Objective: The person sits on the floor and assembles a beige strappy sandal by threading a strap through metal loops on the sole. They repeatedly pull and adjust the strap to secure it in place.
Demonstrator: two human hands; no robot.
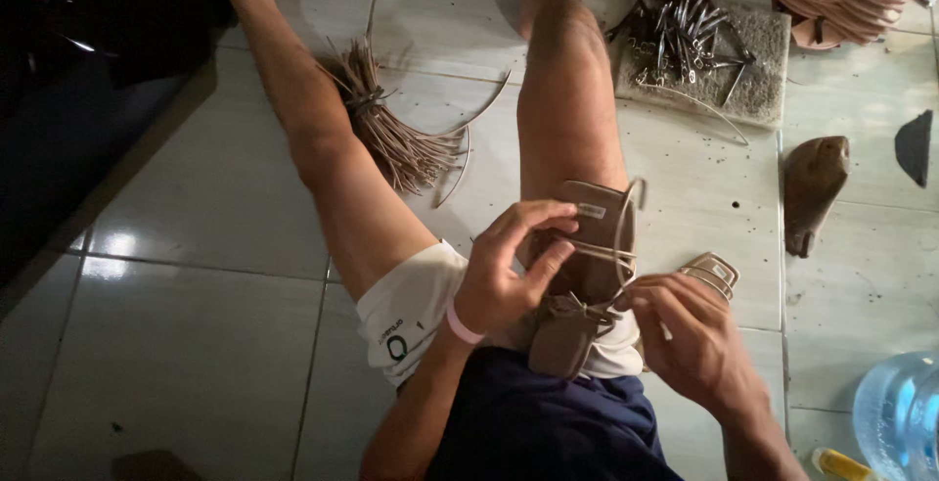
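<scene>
A person sits on a pale tiled floor (225,187) with both bare legs stretched out, seen from above by a head camera. A tan sandal (587,266) rests on the right thigh, just above the knee, sole side up, with its heel end toward the body. The left hand (509,271) closes around the sandal's left edge, thumb and fingers curled against the sole and pressing on 1 thin tan strap (602,249) that crosses it. The right hand (685,329) sits just beside the sandal's lower right edge, fingers pinched narrowly on a strap end near the knotted straps at the heel. The sandal looks light, with a fairly stiff sole and soft, bendable straps, so it is probably best steadied by the sole edges while the straps are pulled with the fingertips. The thin strips look likely to slip or kink if gripped loosely. On the floor between the legs lies a tied bundle of tan strips (391,129). Past the right knee a grey mat (758,60) holds a heap of metal clips (680,31). A wooden shoe last (814,187) lies to the right, and a clear water bottle (900,412) stands at the lower right corner.
</scene>
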